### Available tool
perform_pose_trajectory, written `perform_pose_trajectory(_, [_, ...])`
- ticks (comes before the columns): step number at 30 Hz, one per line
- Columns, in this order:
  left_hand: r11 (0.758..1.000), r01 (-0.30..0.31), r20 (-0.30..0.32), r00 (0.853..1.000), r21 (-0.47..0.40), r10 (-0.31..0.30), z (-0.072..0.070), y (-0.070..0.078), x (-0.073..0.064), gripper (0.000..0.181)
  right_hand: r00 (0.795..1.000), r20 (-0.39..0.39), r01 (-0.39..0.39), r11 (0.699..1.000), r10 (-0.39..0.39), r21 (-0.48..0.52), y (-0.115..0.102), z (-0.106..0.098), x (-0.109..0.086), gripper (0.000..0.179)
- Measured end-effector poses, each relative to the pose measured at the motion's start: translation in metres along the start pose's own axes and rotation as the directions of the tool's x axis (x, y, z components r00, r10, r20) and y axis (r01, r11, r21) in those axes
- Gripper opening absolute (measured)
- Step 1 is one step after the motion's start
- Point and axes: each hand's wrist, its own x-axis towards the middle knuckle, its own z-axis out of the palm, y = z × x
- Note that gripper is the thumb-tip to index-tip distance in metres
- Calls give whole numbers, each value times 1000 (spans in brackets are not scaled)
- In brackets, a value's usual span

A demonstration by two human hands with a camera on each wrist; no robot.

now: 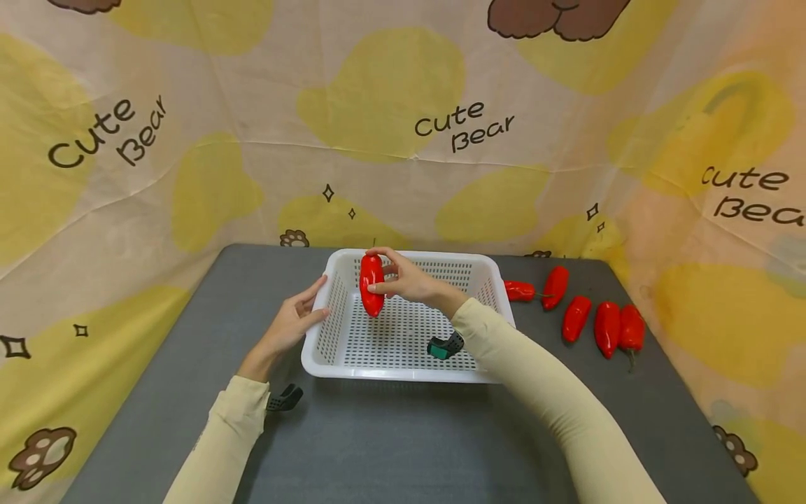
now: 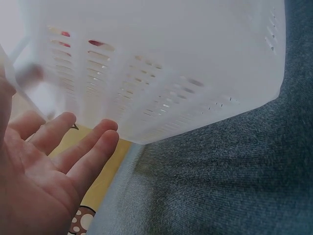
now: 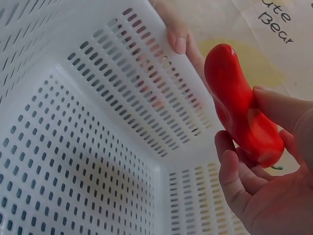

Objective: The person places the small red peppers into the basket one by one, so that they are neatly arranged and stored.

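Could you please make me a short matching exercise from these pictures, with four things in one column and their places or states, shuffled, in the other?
Column one
1. Right hand
2. Left hand
3. Basket
4. Five loose peppers

Column two
A. On the grey table, to the right
B. White and full of slots
C. Gripping a single pepper
D. At the basket's left side

Pairs: 1-C, 2-D, 3-B, 4-A

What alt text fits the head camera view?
A person's right hand holds a red pepper over a white perforated basket; the left hand touches its left rim. Five more red peppers lie on the gray table at right.
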Motion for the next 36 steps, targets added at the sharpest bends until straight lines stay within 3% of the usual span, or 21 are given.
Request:
perform_pose_trajectory(11, [1000,-1,2,1000,15,1,-1,-1,0,71,995,102,-15,999,19,-44,9,11,10,72])
perform_pose_trajectory(20, [1000,20,7,1000,11,-20,-1,-1,0,71,979,165,-100,989,118,-109,17,18,14,71])
perform_pose_trajectory(26, [999,36,10,999,-4,-35,-1,-1,0,71,961,207,-145,972,182,-183,21,20,20,70])
perform_pose_trajectory(31, [1000,28,10,1000,-1,-28,-1,-1,0,72,943,254,-176,969,217,-173,24,19,23,72])
perform_pose_trajectory(36, [1000,26,11,1000,-2,-26,-1,0,0,72,910,315,-235,962,269,-142,24,17,23,73])
